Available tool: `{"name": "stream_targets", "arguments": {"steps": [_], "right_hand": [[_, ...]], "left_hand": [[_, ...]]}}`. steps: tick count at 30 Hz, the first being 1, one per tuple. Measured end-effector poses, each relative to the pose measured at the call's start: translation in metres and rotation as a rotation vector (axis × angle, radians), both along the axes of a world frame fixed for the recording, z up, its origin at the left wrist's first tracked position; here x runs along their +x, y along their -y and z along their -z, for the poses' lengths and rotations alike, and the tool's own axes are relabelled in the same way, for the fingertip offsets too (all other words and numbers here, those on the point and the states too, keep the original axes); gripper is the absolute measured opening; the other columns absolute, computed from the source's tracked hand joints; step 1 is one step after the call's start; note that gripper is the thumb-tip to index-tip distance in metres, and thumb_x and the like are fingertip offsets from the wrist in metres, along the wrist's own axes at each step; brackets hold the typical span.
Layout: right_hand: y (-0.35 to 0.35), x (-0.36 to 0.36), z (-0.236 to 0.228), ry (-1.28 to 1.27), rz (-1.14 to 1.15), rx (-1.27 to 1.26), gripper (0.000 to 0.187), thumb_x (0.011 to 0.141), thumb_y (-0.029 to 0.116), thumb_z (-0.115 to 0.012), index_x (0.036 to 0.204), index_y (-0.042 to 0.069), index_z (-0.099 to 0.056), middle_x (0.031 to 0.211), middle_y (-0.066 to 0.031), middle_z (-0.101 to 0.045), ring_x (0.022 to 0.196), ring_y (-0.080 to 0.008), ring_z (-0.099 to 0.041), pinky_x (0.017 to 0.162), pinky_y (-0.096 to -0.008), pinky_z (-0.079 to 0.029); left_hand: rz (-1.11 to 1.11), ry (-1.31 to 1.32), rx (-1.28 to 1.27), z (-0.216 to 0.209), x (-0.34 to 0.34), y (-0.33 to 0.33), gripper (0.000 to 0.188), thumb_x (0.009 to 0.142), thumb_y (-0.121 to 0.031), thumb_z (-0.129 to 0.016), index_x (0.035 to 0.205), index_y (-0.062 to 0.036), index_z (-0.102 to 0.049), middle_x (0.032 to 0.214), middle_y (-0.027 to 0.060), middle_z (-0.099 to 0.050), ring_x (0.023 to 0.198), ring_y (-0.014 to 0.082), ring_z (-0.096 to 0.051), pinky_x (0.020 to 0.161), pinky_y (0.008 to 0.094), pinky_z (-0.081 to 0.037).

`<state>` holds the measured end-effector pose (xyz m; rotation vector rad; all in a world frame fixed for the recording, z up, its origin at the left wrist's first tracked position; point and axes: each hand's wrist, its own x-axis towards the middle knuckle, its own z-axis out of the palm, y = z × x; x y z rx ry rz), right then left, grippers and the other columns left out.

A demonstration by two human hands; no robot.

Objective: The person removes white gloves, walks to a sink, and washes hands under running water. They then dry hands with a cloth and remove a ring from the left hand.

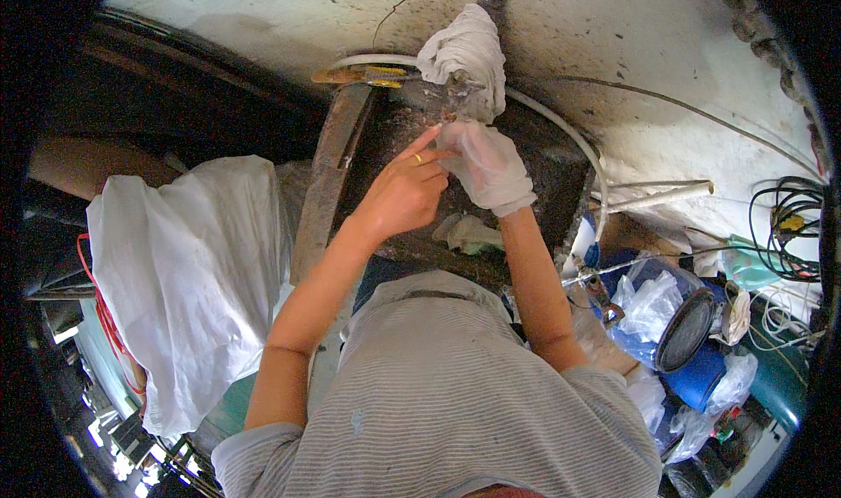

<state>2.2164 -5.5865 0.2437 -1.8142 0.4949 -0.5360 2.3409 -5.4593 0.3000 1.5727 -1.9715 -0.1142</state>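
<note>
My bare left hand (405,191), with a gold ring, reaches in from the left. Its index finger is stretched out and the others curl in against the fingertips of a thin, translucent white glove (501,172). That loose glove covers my right hand (480,152) and bunches at the wrist. Its finger shapes are hard to make out through the film. Just beyond both hands, a whitish cloth (469,47) is wrapped around an upright fitting on the wall. Below them lies a dark, dirty basin (385,134) with a crumpled pale cloth (469,233) near its front edge.
White plastic sheeting (193,270) drapes over something at the left. A pale hose (574,130) curves around the basin's right side. Blue containers (701,375), clear plastic bags (653,305) and coiled black cable (784,218) crowd the right.
</note>
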Motion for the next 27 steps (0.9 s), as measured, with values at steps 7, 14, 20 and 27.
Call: {"name": "stream_targets", "arguments": {"steps": [7,14,20,27], "right_hand": [[0.000,0.019,-0.011,-0.395,0.012,-0.637,0.017,0.082,0.025,-0.049,0.085,0.011,-0.056,0.086,-0.0112,-0.063,0.077,-0.0315,-0.061,0.065,-0.0403,-0.049],[0.007,0.009,0.009,0.190,-0.021,-0.287,0.019,0.076,0.007,-0.056,0.096,0.009,-0.058,0.086,-0.0111,-0.061,0.079,-0.0310,-0.061,0.067,-0.0361,-0.049],[-0.005,0.011,0.007,0.475,0.087,1.061,0.030,0.088,0.026,-0.052,0.111,0.007,-0.051,0.108,-0.0121,-0.057,0.094,-0.0257,-0.058,0.082,-0.0358,-0.048],[0.001,0.041,0.067,0.813,-0.105,1.108,0.042,0.091,0.041,-0.045,0.120,0.011,-0.045,0.117,-0.0089,-0.052,0.107,-0.0226,-0.051,0.095,-0.0391,-0.041]], "left_hand": [[0.075,0.038,0.077,0.018,-0.002,0.014,0.005,0.051,0.000,-0.056,0.055,-0.0012,-0.054,0.063,0.0140,-0.054,0.075,0.0303,-0.056,0.104,0.0426,-0.034],[0.063,-0.277,0.061,0.012,-0.007,0.021,0.007,0.059,0.004,-0.056,0.064,0.0000,-0.059,0.073,0.0137,-0.061,0.080,0.0290,-0.061,0.099,0.0425,-0.040],[-0.143,-1.633,0.306,0.020,-0.018,0.027,0.017,0.082,0.003,-0.049,0.096,0.0062,-0.058,0.106,0.0171,-0.061,0.098,0.0269,-0.060,0.093,0.0364,-0.047],[-0.006,-2.615,0.243,0.074,-0.012,0.070,0.031,0.090,-0.005,-0.044,0.119,0.0093,-0.045,0.119,0.0226,-0.053,0.111,0.0308,-0.053,0.099,0.0369,-0.043]]}}
